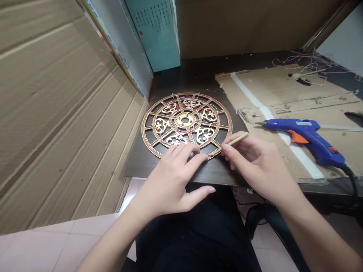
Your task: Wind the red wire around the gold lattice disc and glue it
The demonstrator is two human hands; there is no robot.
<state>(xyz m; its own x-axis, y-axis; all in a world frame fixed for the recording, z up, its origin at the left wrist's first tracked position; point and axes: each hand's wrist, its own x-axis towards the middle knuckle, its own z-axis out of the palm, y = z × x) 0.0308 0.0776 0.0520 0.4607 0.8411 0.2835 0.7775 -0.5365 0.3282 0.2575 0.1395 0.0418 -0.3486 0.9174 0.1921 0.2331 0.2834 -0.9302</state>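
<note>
A round gold openwork metal wheel [184, 120] lies flat on the dark table, with scrolled ornaments between its spokes. Thin red and white wires run along its rings. My left hand [180, 170] rests at the wheel's near edge, fingers bent over the rim and apart from the outstretched thumb. A silver ring shows on one of its fingers. In my right hand [255, 160], a slim pale wooden stick [237, 139] is pinched between thumb and fingers. The stick's lower end reaches the near right part of the wheel's rim; whether it touches a wire, I cannot tell.
On a flattened cardboard sheet [297, 105] at the right lies a blue glue gun [306, 136], its cord trailing off the table. Loose wires [312, 64] tangle at the back right. A corrugated cardboard wall [70, 124] rises at the left, a turquoise panel [155, 36] behind.
</note>
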